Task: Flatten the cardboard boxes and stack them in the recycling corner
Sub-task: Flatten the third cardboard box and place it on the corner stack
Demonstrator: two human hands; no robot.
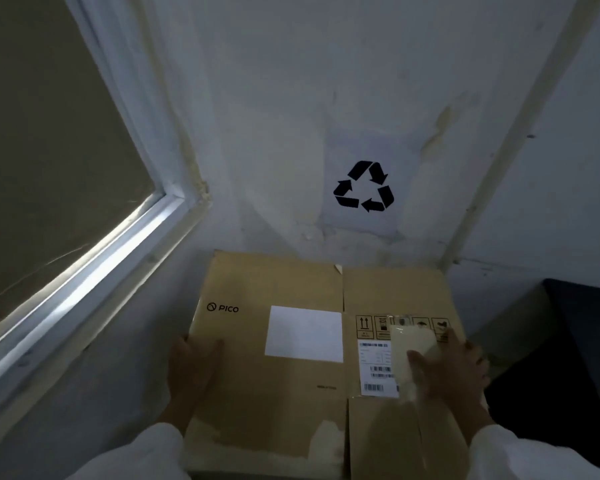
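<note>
I hold the flattened PICO cardboard box [291, 341] in the corner, its far edge at the wall just under the recycling sign [363, 186]. My left hand [191, 368] grips its left edge, thumb on top. My right hand [454, 372] lies on the right part, fingers closed around a strip of clear tape [411, 355] near the barcode label [378, 368].

A dim corner of pale, stained, patchy wall [291, 116]. A black recycling symbol [363, 186] sits on a lighter rectangular patch of that wall. On the left, a white-framed window [49, 168] with murky glass; light glints along its lower frame. A dark piece of furniture [582, 341] stands at the right edge.
</note>
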